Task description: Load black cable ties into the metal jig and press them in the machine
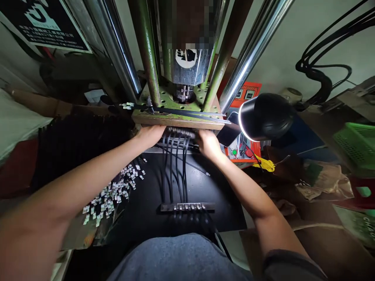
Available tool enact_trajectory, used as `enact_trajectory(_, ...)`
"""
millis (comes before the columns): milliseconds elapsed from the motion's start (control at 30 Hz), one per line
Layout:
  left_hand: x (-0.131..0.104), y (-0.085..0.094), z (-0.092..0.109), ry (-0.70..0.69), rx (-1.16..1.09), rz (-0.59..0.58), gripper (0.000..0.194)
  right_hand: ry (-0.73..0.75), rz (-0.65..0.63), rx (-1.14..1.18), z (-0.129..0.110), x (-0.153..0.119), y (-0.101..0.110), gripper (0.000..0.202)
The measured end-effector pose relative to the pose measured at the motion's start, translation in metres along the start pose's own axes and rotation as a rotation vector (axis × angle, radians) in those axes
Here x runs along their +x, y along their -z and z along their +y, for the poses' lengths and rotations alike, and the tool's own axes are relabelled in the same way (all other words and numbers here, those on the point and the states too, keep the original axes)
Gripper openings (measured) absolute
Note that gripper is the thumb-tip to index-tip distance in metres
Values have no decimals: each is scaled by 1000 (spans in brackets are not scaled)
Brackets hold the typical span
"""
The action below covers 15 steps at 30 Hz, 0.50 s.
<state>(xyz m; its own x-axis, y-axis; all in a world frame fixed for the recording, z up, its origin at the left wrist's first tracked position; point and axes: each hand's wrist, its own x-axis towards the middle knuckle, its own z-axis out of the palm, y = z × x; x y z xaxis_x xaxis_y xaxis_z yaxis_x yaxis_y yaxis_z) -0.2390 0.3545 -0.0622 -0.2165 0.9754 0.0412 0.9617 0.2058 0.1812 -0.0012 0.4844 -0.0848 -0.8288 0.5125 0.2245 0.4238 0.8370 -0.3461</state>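
Observation:
Both my hands reach under the green platen (175,117) of a vertical press. My left hand (150,136) and my right hand (208,143) grip the two ends of a metal fixture bar (180,132) that carries several black cables (175,168). The cables run back toward me over a black work surface (146,207) to a second bar (187,207) with metal connector ends lined up in it. My fingertips are hidden under the platen.
Several small metal connector shells (113,193) lie scattered at the left. A black desk lamp (265,116) shines at the right, with an orange control box (244,150) behind it. Chrome press columns (252,50) rise above. A green basket (356,142) stands far right.

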Motion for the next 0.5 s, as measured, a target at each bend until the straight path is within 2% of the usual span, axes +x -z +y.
enact_trajectory(133,-70,-5,10,-286,79,-113,29,82,-141,108,-19,-110,-3,20)
enact_trajectory(200,-89,-14,26,-361,63,-158,25,87,-179,139,-22,-143,-1,19)
enact_trajectory(267,-92,-25,49,-375,-8,-174,24,93,-181,157,-19,-155,4,25)
enact_trajectory(400,-73,-35,96,-265,-302,-159,24,152,-171,331,-4,-146,21,43)
enact_trajectory(500,-72,-34,115,-209,-430,-209,40,94,-179,374,8,-145,32,45)
